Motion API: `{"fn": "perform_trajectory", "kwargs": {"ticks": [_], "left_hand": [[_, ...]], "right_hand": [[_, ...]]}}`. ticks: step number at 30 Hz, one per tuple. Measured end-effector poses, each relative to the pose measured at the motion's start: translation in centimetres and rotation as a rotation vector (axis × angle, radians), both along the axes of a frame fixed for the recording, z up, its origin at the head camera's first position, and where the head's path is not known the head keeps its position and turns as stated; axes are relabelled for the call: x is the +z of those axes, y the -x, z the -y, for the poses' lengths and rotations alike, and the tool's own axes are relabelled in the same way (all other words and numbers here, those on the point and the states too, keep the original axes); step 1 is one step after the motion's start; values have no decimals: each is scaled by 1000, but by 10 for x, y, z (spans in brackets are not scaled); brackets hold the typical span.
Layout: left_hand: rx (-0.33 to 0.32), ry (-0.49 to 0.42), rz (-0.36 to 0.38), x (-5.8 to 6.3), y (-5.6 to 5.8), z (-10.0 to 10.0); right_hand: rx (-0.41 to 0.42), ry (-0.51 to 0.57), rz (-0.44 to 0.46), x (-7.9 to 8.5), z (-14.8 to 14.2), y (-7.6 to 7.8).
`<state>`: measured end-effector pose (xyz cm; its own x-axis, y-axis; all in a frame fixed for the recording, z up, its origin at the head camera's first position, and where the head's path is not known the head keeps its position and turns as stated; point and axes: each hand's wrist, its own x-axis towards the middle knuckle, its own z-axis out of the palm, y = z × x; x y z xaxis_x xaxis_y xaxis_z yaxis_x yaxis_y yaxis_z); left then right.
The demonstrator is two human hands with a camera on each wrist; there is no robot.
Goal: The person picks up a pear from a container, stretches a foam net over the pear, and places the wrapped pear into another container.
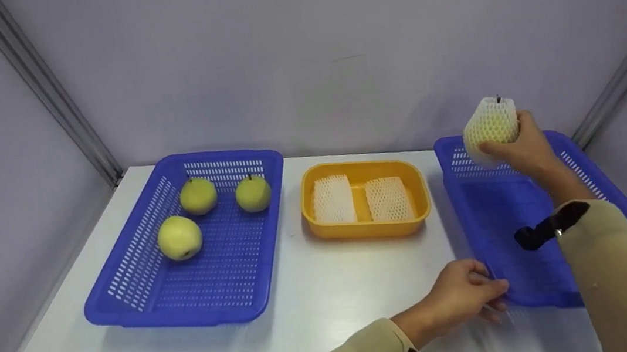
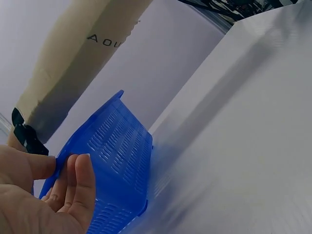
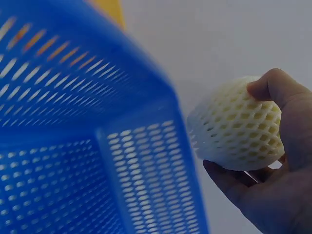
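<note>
A yellow-green pear [image 1: 495, 127] in a white foam net sleeve is gripped by my right hand [image 1: 528, 145], above the far end of the right blue basket [image 1: 494, 208]. Its dark stem pokes out of the sleeve's top. The right wrist view shows thumb and fingers curled round the sleeved pear [image 3: 239, 126], beside the basket's wall [image 3: 151, 170]. My left hand [image 1: 457, 298] is at that basket's near left corner. In the left wrist view, thumb and fingers pinch the basket's rim [image 2: 63, 156]. No fruit shows in the visible part of this basket.
Another blue basket [image 1: 264, 264] on the left holds 3 bare pears [image 1: 198, 196]. Between the baskets stands an orange tub [image 1: 367, 229] with two flat white foam net sleeves [image 1: 334, 200]. Grey walls and metal posts bound the white table [image 1: 332, 292].
</note>
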<state>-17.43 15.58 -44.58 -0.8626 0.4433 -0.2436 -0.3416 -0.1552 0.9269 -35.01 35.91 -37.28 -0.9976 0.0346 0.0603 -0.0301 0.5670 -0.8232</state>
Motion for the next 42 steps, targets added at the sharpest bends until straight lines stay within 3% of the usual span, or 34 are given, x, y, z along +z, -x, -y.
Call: {"fn": "perform_trajectory", "kwargs": {"ticks": [7, 14, 23, 36, 42], "left_hand": [[-16, 42, -11, 1, 1, 1], [-49, 58, -31, 1, 3, 5], [-63, 75, -33, 0, 4, 3], [-62, 123, -45, 3, 3, 1], [-49, 152, -48, 2, 4, 2]], "right_hand": [[73, -30, 132, -44, -7, 6], [131, -51, 185, -65, 0, 10], [194, -75, 213, -68, -2, 3], [215, -154, 205, -64, -3, 1], [186, -175, 248, -57, -2, 2]]}}
